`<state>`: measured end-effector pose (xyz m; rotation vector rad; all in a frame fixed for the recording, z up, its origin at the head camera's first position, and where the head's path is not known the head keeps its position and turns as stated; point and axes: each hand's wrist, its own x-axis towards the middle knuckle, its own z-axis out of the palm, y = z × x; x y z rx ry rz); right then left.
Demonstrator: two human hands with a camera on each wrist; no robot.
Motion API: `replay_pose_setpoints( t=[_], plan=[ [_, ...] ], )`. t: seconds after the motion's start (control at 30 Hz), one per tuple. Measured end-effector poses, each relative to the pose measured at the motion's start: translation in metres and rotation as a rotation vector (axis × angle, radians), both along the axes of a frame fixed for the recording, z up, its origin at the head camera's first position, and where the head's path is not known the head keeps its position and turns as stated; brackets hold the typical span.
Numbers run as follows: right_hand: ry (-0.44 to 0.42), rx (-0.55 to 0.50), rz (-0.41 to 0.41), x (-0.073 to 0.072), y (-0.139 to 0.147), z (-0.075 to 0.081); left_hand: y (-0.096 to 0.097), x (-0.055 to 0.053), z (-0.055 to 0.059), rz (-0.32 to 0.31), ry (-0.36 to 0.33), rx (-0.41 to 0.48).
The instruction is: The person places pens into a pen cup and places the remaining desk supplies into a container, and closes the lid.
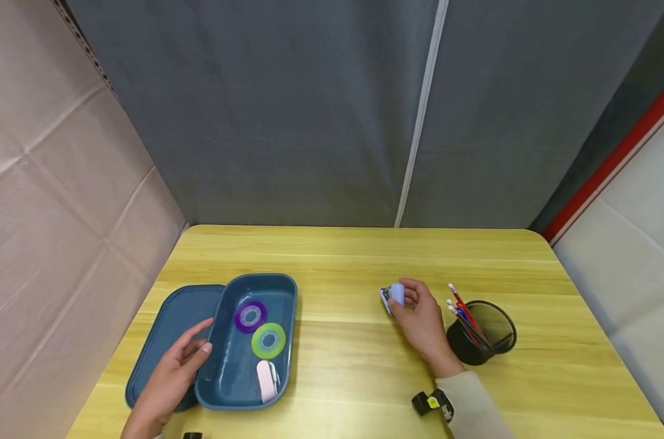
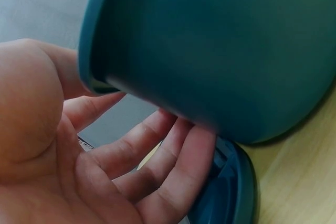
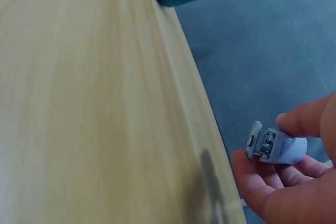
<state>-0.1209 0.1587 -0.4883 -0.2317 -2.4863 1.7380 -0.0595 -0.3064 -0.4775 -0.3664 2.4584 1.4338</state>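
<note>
My right hand (image 1: 422, 320) pinches a small pale-blue stapler (image 1: 396, 294) between thumb and fingers, over the middle right of the table. The right wrist view shows the stapler's metal end (image 3: 266, 145) turned towards the camera. My left hand (image 1: 169, 375) is at the left rim of a dark blue box (image 1: 292, 341), its fingers loosely extended over the matching lid (image 1: 169, 329). In the left wrist view the fingertips (image 2: 202, 137) are right at the box's outer wall. Inside the box lie a purple tape roll (image 1: 239, 317), a green tape roll (image 1: 280, 347) and a pale pink item (image 1: 265, 382) with a metal strip.
A black mesh pen cup (image 1: 463, 347) with several pencils and pens (image 1: 463, 312) leaning in it stands just right of my right hand. Behind the wooden table (image 1: 353, 366) hangs a grey curtain (image 1: 288, 122). Pale panels (image 1: 63, 213) flank it.
</note>
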Motion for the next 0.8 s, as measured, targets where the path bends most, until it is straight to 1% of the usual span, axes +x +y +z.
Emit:
replay_pose_setpoints(
  t=[0.13, 0.3, 0.53, 0.67, 0.8],
  plan=[
    [0.019, -0.021, 0.025, -0.003, -0.009, 0.006, -0.001, 0.001, -0.001, 0.005, -0.005, 0.002],
    [0.035, -0.078, 0.049, -0.006, -0.021, 0.01, 0.0, 0.001, 0.0, 0.008, 0.002, 0.015],
    [0.08, -0.136, 0.067, -0.006, -0.033, 0.017, 0.0, 0.0, 0.0, 0.006, -0.01, 0.01],
    [0.086, -0.171, 0.085, -0.005, -0.04, 0.021, 0.0, 0.0, 0.0, 0.009, -0.021, 0.009],
    [0.097, -0.205, 0.104, -0.005, -0.047, 0.022, -0.001, 0.0, -0.001, 0.006, -0.017, 0.009]
  ],
)
